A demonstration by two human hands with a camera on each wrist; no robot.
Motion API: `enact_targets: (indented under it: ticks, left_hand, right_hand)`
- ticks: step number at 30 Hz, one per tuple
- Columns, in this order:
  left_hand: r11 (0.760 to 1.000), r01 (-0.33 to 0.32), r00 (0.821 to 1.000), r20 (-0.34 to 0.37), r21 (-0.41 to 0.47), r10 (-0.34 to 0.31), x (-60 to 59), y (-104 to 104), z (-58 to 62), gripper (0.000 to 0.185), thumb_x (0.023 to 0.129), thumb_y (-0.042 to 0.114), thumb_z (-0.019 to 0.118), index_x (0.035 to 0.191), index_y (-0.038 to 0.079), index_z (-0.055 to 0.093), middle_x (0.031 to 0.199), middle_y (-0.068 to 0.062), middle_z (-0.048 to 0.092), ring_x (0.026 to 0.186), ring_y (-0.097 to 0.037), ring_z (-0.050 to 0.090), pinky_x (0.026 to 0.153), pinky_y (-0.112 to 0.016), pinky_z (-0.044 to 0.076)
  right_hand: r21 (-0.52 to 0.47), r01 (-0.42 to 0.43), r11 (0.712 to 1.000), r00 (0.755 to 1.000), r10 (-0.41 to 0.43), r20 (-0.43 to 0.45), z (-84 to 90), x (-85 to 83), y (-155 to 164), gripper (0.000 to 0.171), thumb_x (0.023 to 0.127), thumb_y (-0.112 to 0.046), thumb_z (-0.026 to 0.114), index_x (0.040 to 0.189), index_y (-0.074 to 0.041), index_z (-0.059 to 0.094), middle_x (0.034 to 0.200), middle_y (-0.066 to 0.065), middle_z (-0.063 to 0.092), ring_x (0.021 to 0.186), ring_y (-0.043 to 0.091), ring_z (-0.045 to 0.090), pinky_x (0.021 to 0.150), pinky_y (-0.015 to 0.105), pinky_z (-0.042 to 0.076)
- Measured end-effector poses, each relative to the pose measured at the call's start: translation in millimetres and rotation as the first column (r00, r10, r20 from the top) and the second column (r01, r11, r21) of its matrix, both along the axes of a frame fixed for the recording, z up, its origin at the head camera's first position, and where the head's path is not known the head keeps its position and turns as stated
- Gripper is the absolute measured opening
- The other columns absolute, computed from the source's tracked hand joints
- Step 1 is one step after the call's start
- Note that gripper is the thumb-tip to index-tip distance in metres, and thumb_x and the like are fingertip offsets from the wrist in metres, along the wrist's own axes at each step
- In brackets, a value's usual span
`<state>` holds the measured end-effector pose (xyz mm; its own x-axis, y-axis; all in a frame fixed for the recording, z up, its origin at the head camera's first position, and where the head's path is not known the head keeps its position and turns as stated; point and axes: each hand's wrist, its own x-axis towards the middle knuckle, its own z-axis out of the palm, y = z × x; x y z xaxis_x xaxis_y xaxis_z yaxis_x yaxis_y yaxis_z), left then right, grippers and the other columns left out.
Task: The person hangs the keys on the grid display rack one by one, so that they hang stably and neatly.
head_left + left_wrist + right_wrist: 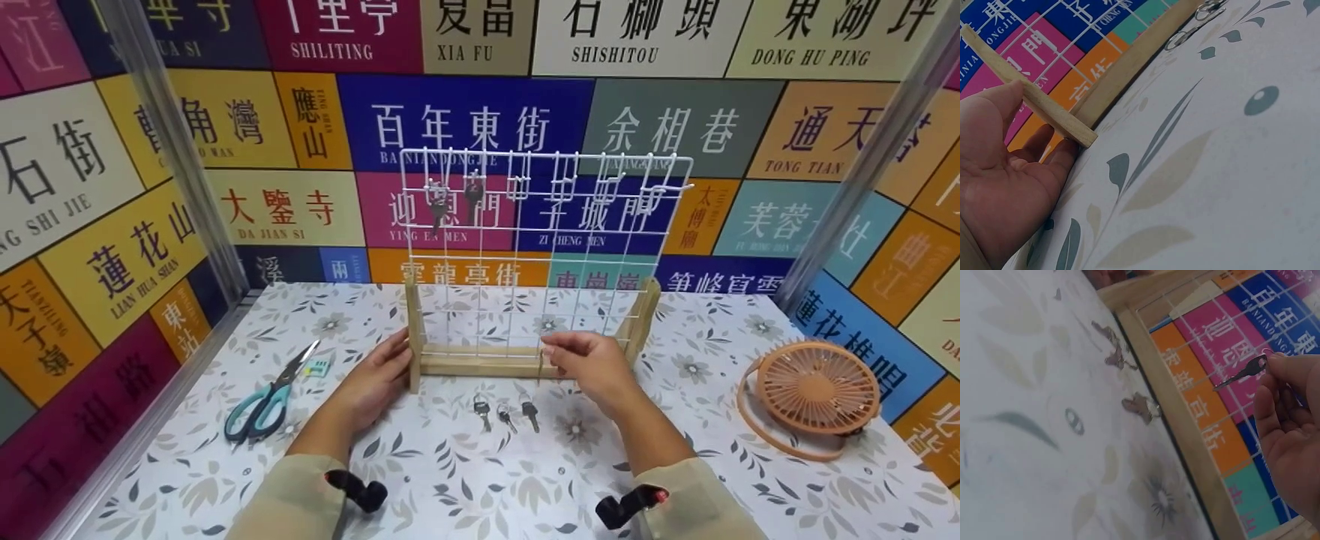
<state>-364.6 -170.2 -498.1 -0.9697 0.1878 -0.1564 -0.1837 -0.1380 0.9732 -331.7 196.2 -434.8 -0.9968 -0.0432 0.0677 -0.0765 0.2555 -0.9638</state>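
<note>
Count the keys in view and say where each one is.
6: three keys on the table, two hanging on the wire rack, one pinched in the right hand. Others may be hidden.

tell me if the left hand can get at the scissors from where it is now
Probably yes. The left hand rests on the wooden rack's left post, and the scissors lie on bare table to its left with nothing between them.
</note>
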Motion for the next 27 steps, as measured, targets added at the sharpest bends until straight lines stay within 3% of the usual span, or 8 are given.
enact_targets:
  ticks: [8, 14, 18, 21, 27]
  left_hand:
    - [1.0, 0.004, 1.0, -0.014, 0.002, -0.004, 1.3, 0.3, -0.5, 0.054, 0.109, 0.029, 0.062, 0.16, 0.039, 0.048, 0.172, 0.003, 0.04, 0.16, -0.024, 0.041, 0.134, -0.044, 0.034]
    - [1.0, 0.005, 1.0, -0.024, -0.014, -0.006, 2.0, -0.9, -0.4, 0.054, 0.109, 0.03, 0.062, 0.16, 0.04, 0.047, 0.173, 0.002, 0.039, 0.16, -0.025, 0.041, 0.134, -0.045, 0.033]
    - [1.0, 0.002, 1.0, -0.025, -0.003, -0.002, 1.8, -0.9, -1.3, 0.053, 0.11, 0.028, 0.061, 0.16, 0.039, 0.048, 0.172, 0.002, 0.04, 0.16, -0.025, 0.041, 0.134, -0.045, 0.033]
    - [1.0, -0.003, 1.0, -0.022, 0.007, 0.003, 1.2, -0.6, -2.8, 0.052, 0.11, 0.027, 0.06, 0.16, 0.037, 0.048, 0.171, 0.001, 0.041, 0.16, -0.025, 0.041, 0.134, -0.045, 0.033]
    - [1.0, -0.004, 1.0, -0.018, 0.005, 0.004, 0.4, 0.2, -1.5, 0.053, 0.11, 0.027, 0.061, 0.16, 0.037, 0.048, 0.172, 0.002, 0.041, 0.16, -0.026, 0.041, 0.135, -0.046, 0.032]
  right_hand:
    - [-0.157, 0.018, 0.987, 0.99, -0.04, -0.137, 46.5, 9.5, -19.7, 0.021, 0.1, -0.02, 0.077, 0.118, -0.009, 0.08, 0.102, 0.006, 0.076, 0.087, 0.024, 0.069, 0.08, 0.025, 0.065]
    - [-0.283, -0.025, 0.959, 0.966, -0.049, -0.253, 94.1, 3.6, -36.3, 0.026, 0.101, -0.01, 0.074, 0.123, 0.003, 0.075, 0.101, 0.007, 0.078, 0.082, 0.018, 0.068, 0.078, 0.025, 0.065]
    - [-0.331, -0.051, 0.942, 0.946, -0.061, -0.319, 125.9, -1.5, -46.4, 0.022, 0.1, -0.007, 0.074, 0.12, 0.002, 0.076, 0.099, 0.006, 0.078, 0.078, 0.013, 0.067, 0.076, 0.024, 0.064]
    - [-0.385, -0.054, 0.921, 0.939, -0.084, -0.333, 144.5, -5.8, -53.6, 0.018, 0.1, -0.008, 0.074, 0.117, -0.002, 0.078, 0.1, 0.006, 0.077, 0.079, 0.014, 0.067, 0.075, 0.022, 0.064]
    - [-0.481, -0.032, 0.876, 0.949, -0.124, -0.29, 173.4, -7.2, -68.2, 0.024, 0.101, -0.014, 0.075, 0.123, -0.003, 0.077, 0.103, 0.007, 0.073, 0.09, 0.018, 0.067, 0.08, 0.024, 0.065]
